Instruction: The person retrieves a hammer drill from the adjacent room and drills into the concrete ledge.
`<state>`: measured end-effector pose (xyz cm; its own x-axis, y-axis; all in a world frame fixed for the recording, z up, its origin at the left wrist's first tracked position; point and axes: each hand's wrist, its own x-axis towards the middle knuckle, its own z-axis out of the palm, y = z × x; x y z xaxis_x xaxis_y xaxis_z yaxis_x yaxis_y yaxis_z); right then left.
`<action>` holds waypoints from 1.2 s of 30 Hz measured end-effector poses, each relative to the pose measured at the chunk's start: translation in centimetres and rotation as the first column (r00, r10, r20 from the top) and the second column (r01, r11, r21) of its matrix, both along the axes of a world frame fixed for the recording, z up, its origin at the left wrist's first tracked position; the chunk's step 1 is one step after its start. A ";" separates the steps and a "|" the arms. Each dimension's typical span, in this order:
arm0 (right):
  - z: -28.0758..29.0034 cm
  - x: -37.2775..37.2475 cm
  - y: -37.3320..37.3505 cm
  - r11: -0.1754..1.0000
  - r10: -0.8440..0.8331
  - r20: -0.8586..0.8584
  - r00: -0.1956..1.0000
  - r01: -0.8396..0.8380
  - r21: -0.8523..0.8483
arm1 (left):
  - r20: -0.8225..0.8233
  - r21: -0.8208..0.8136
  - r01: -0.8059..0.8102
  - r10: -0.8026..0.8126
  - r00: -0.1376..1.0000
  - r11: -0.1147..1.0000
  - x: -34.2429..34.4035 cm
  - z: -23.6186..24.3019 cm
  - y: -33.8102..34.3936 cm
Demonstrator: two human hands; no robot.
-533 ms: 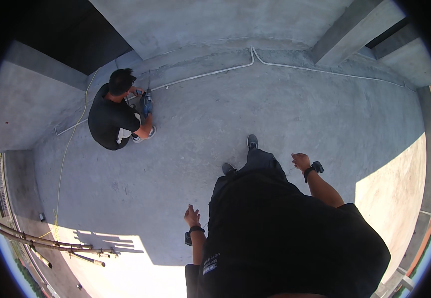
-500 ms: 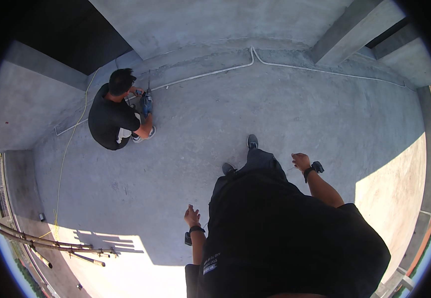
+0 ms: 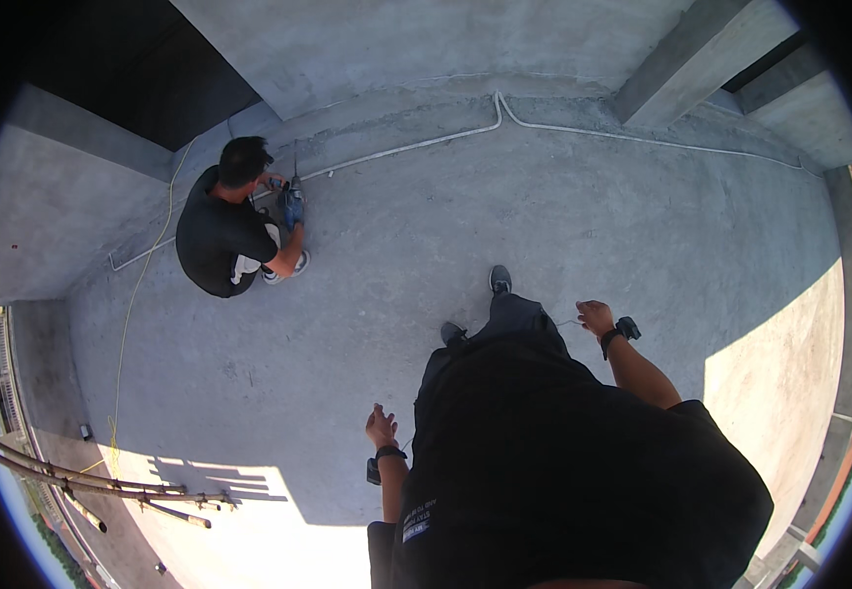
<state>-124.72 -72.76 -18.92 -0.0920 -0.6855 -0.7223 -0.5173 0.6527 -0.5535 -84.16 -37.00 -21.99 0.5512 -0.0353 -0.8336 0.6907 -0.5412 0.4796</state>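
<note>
While a black-shirted co-worker [image 3: 224, 236] grips a blue power drill [image 3: 292, 208], upper left, the left hand [image 3: 381, 429] hangs lower centre, fingers parted; the right hand [image 3: 596, 317], near a boxy black wrist device [image 3: 627, 327], curls centre-right, grip unclear.

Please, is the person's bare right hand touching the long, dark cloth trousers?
Apart. The head view shows grey concrete floor between the right hand and the trousers; only a thin pale wire crosses this gap.
</note>
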 end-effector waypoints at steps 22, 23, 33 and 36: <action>-0.9 -0.3 0.5 0.996 -0.037 -0.004 0.999 0.036 -0.087 | 0.009 -0.003 -0.002 0.002 1.000 1.000 -0.2 0.4 0.1; -0.8 -0.4 0.5 0.995 -0.035 -0.001 0.999 0.035 -0.093 | -0.006 -0.011 -0.001 0.001 1.000 1.000 -0.2 0.4 0.1; -0.2 -0.6 0.6 1.000 0.009 0.006 1.000 -0.009 -0.021 | 0.015 -0.005 0.007 -0.007 1.000 1.000 -0.1 0.6 0.1; -0.4 -0.7 0.6 1.000 0.008 -0.013 1.000 -0.008 -0.023 | 0.013 -0.009 0.006 -0.006 1.000 1.000 0.1 0.7 0.0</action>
<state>-125.45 -72.20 -19.28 -0.0956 -0.7026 -0.7051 -0.5294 0.6358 -0.5617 -84.07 -37.01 -21.30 0.5619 -0.0458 -0.8259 0.6809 -0.5413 0.4933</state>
